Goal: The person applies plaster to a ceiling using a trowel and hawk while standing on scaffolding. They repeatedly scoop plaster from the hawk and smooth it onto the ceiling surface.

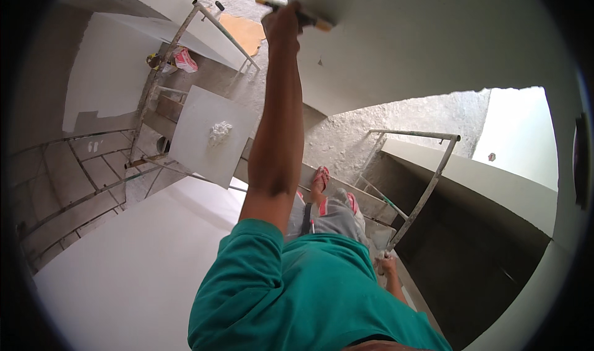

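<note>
one pale wall is filling the upper right, with rough, speckled floor lying below its edge. two metal frames are standing out: one left frame and one right frame. of two hands, the left hand is reaching far up, its fingers curling tightly around one long tool, dark in the middle with two yellowish ends; the tool is sitting by the wall's edge, and whether it is touching i cannot tell. low on the right side, the right hand is bending its fingers beside one greyish flat piece; whether it is gripping that, i cannot tell. one pale board is bearing one white heap. one red-and-white bag is lying beyond.
</note>
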A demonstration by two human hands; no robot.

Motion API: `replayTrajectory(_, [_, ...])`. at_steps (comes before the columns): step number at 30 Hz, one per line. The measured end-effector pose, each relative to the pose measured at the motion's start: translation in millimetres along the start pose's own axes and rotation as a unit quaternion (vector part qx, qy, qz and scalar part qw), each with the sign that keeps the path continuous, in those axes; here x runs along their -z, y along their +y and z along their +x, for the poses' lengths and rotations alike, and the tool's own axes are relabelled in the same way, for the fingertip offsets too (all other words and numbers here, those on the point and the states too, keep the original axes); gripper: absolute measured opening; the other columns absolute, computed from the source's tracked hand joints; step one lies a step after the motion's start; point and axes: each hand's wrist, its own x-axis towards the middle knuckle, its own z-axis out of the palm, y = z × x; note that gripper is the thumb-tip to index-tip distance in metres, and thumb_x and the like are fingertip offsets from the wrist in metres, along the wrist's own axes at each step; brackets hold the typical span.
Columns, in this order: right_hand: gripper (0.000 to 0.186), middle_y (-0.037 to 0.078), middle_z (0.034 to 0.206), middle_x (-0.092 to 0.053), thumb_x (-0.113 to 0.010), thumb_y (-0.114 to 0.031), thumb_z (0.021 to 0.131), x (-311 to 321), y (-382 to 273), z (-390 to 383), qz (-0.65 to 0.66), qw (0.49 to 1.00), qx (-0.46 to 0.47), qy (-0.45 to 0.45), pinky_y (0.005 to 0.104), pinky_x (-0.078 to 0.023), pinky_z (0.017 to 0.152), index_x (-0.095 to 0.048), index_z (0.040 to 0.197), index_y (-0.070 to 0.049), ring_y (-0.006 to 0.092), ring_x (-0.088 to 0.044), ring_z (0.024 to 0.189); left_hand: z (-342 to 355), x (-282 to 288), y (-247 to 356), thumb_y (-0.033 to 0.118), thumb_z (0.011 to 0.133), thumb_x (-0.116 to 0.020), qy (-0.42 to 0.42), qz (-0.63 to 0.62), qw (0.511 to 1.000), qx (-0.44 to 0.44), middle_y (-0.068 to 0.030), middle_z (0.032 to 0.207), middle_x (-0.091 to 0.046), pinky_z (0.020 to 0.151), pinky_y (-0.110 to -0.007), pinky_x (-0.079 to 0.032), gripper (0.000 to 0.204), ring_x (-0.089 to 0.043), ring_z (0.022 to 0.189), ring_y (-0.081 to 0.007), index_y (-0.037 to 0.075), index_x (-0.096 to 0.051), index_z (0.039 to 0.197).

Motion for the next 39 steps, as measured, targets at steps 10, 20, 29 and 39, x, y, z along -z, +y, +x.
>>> replayTrajectory(10, [0.018,0.01,0.064,-0.058,-0.061,-0.009,0.072,59.0,-202.4,-33.5,-0.01,0.913,0.39,0.122,0.0318,-0.044,0.055,-0.061,0.087,0.0,0.0125,-0.053,0.059,-157.8,68.7,85.0,0.005,0.077,-0.063,-0.101,-0.1,0.981,-0.131,-0.0088,0.101,-0.058,0.079,-0.026,-0.046,0.032,-0.057,0.09,-0.0149,-0.005,-0.053,0.106])
replayTrajectory(20, [0.041,0.016,0.074,-0.064,-0.07,-0.014,0.077,50.7,-437.1,-184.5,-0.035,0.796,0.604,-0.009,0.0307,-0.047,0.064,-0.058,0.112,0.003,0.0143,-0.056,0.062,-294.6,123.8,50.7,0.004,0.073,-0.066,-0.095,0.019,0.985,-0.144,-0.0071,0.099,-0.058,0.081,-0.029,-0.044,0.036,-0.055,0.087,-0.0156,-0.002,-0.054,0.107])
replayTrajectory(29, [0.036,0.016,0.078,-0.066,-0.075,-0.01,0.07,41.1,-439.5,-182.7,-0.105,0.817,0.561,-0.081,0.031,-0.049,0.066,-0.063,0.102,0.003,0.0186,-0.061,0.065,-327.2,158.1,33.2,0.009,0.072,-0.068,-0.221,0.409,0.847,-0.257,-0.0099,0.093,-0.065,0.07,-0.031,-0.044,0.035,-0.063,0.077,-0.0211,0.002,-0.06,0.106])
replayTrajectory(39, [0.039,0.006,0.075,-0.063,-0.072,-0.011,0.074,-2.9,-428.7,-165.5,0.012,0.836,0.543,-0.078,0.0249,-0.047,0.063,-0.058,0.106,0.006,0.0076,-0.053,0.068,-222.1,225.5,-28.1,0.009,0.074,-0.063,-0.246,0.592,0.745,-0.184,-0.0164,0.09,-0.066,0.073,-0.038,-0.047,0.032,-0.065,0.083,-0.0278,0.007,-0.06,0.106])
